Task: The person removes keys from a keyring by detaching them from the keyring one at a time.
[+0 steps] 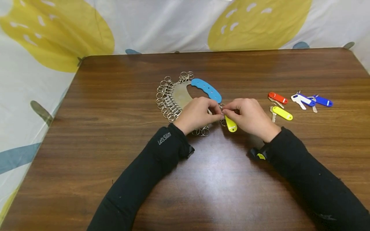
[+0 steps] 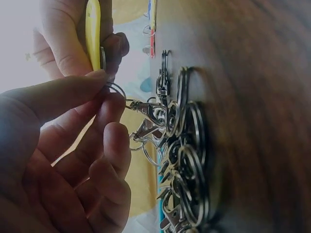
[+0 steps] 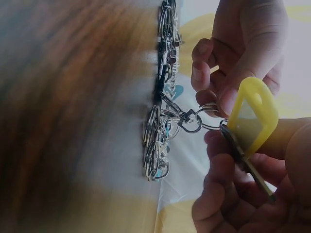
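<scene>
A curved metal key holder (image 1: 180, 94) with a blue handle (image 1: 206, 89) lies mid-table, fringed by several swivel clasps with split rings. My left hand (image 1: 198, 110) reaches over its near right side and pinches one split ring (image 3: 210, 108) between thumb and forefinger. That ring hangs from a clasp (image 3: 189, 120) lifted off the others. Thumb and fingers of my right hand (image 1: 248, 115) grip a yellow key tag (image 1: 231, 124) right at the ring. A metal key (image 3: 248, 164) dangles beside the tag, its small loop meeting the split ring in the right wrist view.
To the right on the wooden table (image 1: 115, 166) lie a red key tag (image 1: 278, 98), another yellow key tag (image 1: 283, 113) and two blue key tags (image 1: 306, 99), each with keys. A patterned cloth (image 1: 162, 25) hangs behind the far edge.
</scene>
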Motion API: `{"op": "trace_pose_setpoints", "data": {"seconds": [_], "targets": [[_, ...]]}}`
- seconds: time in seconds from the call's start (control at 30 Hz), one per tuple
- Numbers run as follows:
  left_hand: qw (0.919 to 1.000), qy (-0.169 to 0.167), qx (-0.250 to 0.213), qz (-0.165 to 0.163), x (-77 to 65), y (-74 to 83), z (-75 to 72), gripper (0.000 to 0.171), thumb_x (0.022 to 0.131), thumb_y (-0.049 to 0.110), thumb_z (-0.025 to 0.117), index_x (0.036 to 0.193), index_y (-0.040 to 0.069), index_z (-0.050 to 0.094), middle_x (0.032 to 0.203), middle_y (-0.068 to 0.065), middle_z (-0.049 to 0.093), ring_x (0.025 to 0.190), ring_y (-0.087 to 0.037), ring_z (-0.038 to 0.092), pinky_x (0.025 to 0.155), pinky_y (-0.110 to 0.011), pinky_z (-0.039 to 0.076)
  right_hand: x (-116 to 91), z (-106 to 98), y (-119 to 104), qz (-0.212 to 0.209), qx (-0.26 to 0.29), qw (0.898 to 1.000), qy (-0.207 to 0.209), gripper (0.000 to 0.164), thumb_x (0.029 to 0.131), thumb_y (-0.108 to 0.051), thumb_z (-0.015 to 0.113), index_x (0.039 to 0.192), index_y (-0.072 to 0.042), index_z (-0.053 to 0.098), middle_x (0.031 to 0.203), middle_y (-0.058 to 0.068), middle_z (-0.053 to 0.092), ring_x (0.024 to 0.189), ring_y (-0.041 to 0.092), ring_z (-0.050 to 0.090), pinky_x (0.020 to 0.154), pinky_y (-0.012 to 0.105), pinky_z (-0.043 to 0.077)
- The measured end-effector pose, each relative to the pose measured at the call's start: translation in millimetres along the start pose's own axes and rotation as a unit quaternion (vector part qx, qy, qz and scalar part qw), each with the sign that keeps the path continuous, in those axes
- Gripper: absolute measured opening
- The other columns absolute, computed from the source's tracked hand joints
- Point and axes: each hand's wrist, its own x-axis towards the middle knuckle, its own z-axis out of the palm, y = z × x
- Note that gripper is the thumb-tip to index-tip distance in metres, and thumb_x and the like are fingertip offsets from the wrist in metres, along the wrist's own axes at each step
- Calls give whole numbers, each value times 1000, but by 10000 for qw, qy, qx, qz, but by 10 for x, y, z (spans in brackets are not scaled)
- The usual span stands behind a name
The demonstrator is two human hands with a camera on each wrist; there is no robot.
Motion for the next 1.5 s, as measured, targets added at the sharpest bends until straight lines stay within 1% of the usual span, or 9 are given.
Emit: {"op": "trace_pose_setpoints", "data": {"seconds": [0.17,0.3,0.47,0.6,0.73,1.0,1.23,1.37,1.5], "targets": [[9998,-4,-140,-123,-7,8,-2,15,88,35,64,89,22,72,87,8,70,75,-9,59,66,-23,43,-20,13,5,-380,-66,9986,375,14,90,-11,63,94,-5,75,83,8,71,64,14,56,58,24,41],[9995,13,-182,-264,0,19,1,16,87,36,64,88,22,72,88,7,69,76,-9,58,67,-23,43,-32,19,14,-558,-151,9966,586,11,88,-10,65,91,-5,75,79,6,70,61,11,53,56,23,39],[9998,71,-20,-176,7,23,3,14,85,34,67,87,21,70,90,6,68,76,-10,57,66,-23,42,-31,30,29,-638,-195,9954,685,10,87,-9,67,89,-6,76,76,5,69,58,10,50,53,22,37],[10000,55,18,52,4,21,0,12,86,31,68,87,20,69,87,6,69,75,-10,56,65,-23,41,-24,32,32,-598,-268,9953,719,10,87,-10,67,89,-5,76,75,6,69,58,11,50,53,23,37],[9998,-79,34,183,-6,22,-4,10,87,31,68,88,21,69,86,8,70,76,-9,57,67,-23,42,-13,25,25,-424,-332,9966,628,11,87,-11,67,90,-6,75,76,6,69,59,13,51,53,24,37],[9994,-179,-292,51,-21,-6,2,17,89,35,64,92,21,72,88,7,70,75,-8,59,66,-22,45,1,20,3,-401,-380,9969,566,11,88,-12,66,90,-6,75,78,7,69,61,15,54,56,26,38],[9984,21,-496,-254,-4,-6,2,17,88,34,64,88,19,72,89,5,68,76,-10,58,67,-22,43,-8,29,11,-545,-363,9954,703,10,87,-11,67,89,-6,75,77,5,69,62,14,54,56,25,39],[9984,14,-518,-215,7,-8,-4,15,87,31,67,87,17,71,90,3,69,73,-11,57,65,-22,43,-8,24,4,-499,-346,9956,718,10,87,-11,67,88,-7,75,77,5,69,61,13,53,56,24,38],[9989,-14,-471,-53,9,-8,-3,13,87,30,67,87,18,71,88,4,69,70,-11,55,64,-22,41,-3,10,-14,-306,-290,9975,567,12,89,-13,65,91,-7,75,80,6,71,62,14,54,57,24,37]]}}
